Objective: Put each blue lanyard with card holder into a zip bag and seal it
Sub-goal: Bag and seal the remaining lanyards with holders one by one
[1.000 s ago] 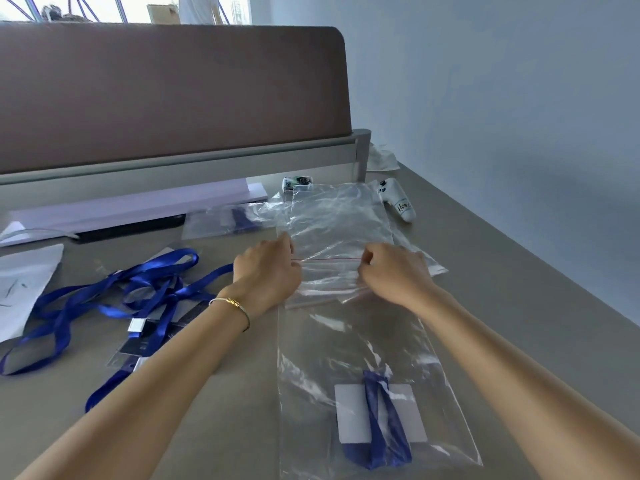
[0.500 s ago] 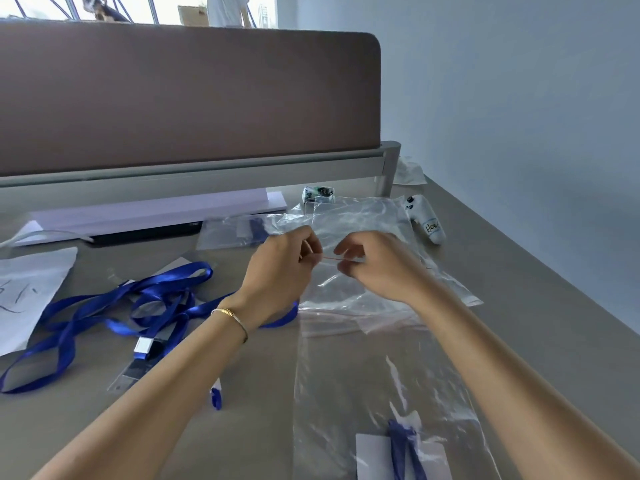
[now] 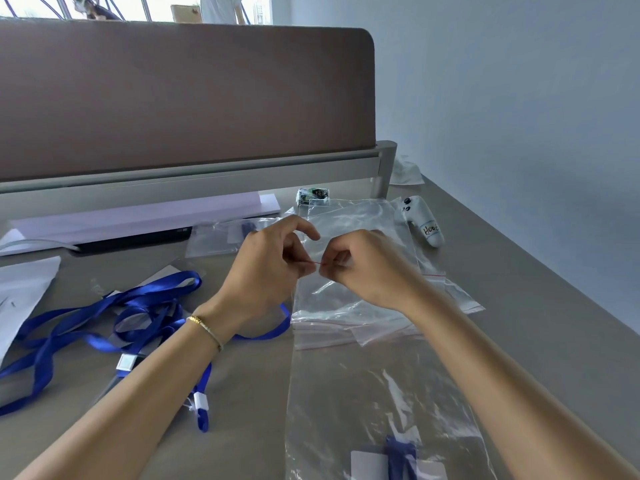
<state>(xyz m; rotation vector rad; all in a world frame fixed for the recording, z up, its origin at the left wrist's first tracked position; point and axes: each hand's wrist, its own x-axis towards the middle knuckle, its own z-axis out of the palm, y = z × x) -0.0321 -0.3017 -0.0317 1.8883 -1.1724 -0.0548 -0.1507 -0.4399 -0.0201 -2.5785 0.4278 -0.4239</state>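
Both hands, left hand (image 3: pixel 266 268) and right hand (image 3: pixel 363 268), pinch the clear zip bag's (image 3: pixel 363 393) red-lined top shut, blue lanyard (image 3: pixel 401 455) inside, loose lanyards (image 3: pixel 104 317) lying left on the tabletop (image 3: pixel 502 341)

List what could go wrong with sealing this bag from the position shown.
1. Both hands, left hand and right hand, pinch the red zip strip near the middle only; the outer ends may stay unsealed.
2. The zip bag is lifted and creased, so the strip could close crooked.
3. The empty bags lie right under it and might get caught in the pinch.
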